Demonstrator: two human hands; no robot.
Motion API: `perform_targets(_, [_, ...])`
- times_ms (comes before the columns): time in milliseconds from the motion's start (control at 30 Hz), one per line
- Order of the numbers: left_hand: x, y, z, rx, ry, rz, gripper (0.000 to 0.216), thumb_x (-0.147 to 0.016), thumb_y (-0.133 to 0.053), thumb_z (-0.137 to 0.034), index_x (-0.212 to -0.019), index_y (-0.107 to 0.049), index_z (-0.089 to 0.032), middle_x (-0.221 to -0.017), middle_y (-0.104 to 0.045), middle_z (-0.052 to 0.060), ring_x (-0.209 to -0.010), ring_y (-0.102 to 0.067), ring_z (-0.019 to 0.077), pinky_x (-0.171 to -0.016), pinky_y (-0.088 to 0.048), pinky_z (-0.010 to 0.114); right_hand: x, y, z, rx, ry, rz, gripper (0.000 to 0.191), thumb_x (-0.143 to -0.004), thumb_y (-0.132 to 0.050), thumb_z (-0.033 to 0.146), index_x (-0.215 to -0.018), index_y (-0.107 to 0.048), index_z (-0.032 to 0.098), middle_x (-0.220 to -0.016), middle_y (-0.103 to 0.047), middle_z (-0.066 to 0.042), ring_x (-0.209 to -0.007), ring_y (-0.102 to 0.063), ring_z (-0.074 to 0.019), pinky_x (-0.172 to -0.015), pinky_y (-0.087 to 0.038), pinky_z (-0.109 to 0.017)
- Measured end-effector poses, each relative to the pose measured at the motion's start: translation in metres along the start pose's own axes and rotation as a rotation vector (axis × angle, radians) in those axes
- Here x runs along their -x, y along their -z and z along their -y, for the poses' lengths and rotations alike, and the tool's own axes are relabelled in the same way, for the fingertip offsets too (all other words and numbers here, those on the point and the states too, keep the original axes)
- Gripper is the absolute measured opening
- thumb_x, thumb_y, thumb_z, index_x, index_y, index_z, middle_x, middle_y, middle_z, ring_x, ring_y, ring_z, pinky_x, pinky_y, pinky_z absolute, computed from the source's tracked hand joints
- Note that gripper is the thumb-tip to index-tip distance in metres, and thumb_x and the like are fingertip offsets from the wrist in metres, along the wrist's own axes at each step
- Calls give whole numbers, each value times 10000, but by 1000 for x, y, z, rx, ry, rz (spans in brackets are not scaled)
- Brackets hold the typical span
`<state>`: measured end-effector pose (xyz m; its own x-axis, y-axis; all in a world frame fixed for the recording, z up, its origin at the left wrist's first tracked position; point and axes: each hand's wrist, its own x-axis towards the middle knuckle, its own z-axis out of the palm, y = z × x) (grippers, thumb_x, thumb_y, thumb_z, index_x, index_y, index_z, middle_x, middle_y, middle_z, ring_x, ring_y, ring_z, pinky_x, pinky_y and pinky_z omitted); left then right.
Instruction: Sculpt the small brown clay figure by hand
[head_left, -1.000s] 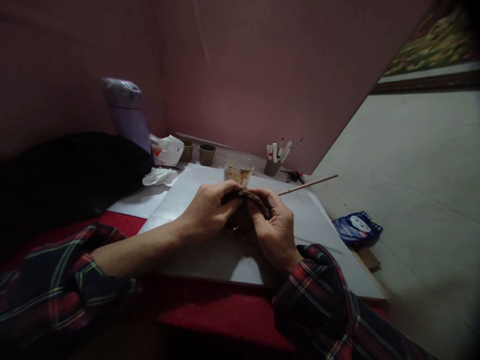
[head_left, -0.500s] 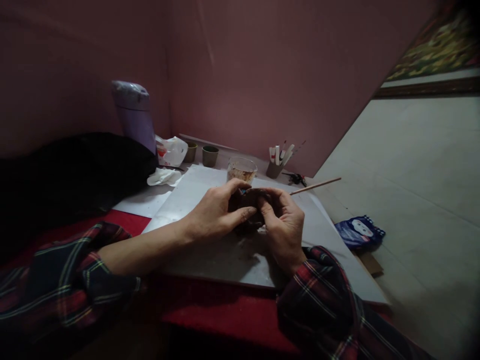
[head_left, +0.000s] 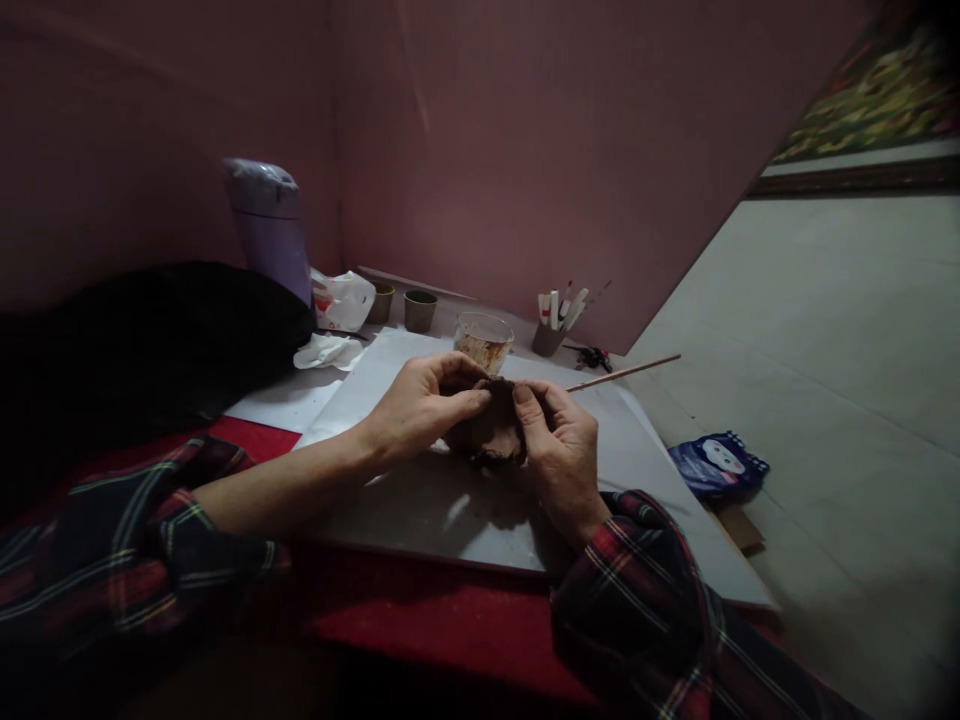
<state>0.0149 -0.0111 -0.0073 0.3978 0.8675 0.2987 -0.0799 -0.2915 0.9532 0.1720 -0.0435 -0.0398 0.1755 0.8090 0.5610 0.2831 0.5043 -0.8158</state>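
A lump of dark brown clay point(head_left: 491, 425) is held between my two hands above a white board point(head_left: 442, 510). My left hand point(head_left: 412, 405) pinches its upper left edge, thumb on the near face and fingers behind. On the other side my right hand point(head_left: 562, 435) grips the upper right edge, thumb pressed to the near face. The clay looks hollowed or uneven, but shadow hides its exact shape. A thin wooden stick point(head_left: 626, 372) sticks out to the right from behind my right hand; I cannot tell whether that hand holds it.
Behind the clay stand a smeared clear glass point(head_left: 484, 340), two small cups, and a pot of pens and brushes point(head_left: 551, 335). A purple flask point(head_left: 268, 230), white tissue point(head_left: 328, 352) and black cloth point(head_left: 150, 350) are on the left. A blue packet point(head_left: 720, 465) lies beyond the board's right edge.
My hands have drawn slightly apart along the clay's upper edge, and more of its near face shows. My right thumb has moved up; the left hand has shifted a little left.
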Motion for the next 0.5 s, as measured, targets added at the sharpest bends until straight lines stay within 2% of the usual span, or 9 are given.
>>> perform_targets(100, [-1,1,3,-21,-56,4,167,-747,-669,-225,-873,-645,-117,-791,-662,24,-669,-598,109,-600,-490,219,0,-2,2,-21,16,-8,217,-883,-596,396,-926,-659,193,-872,-695,-26,-808,-632,-163,-737,-509,-298])
perform_targets(267, [-1,1,3,-96,-99,0,143,-759,-646,-189,-870,-662,-101,-788,-663,27,-696,-591,114,-637,-486,220,-1,-3,3,-42,18,41,160,-860,-630,334,-933,-657,195,-873,-704,-16,-796,-641,-149,-728,-516,-276])
perform_targets(500, [-3,-1,6,7,-136,-20,113,-734,-665,-153,-836,-669,-104,-768,-679,21,-702,-609,112,-690,-497,225,-8,-1,1,-205,-83,40,153,-812,-673,328,-874,-687,189,-834,-697,-5,-772,-626,-136,-714,-519,-261])
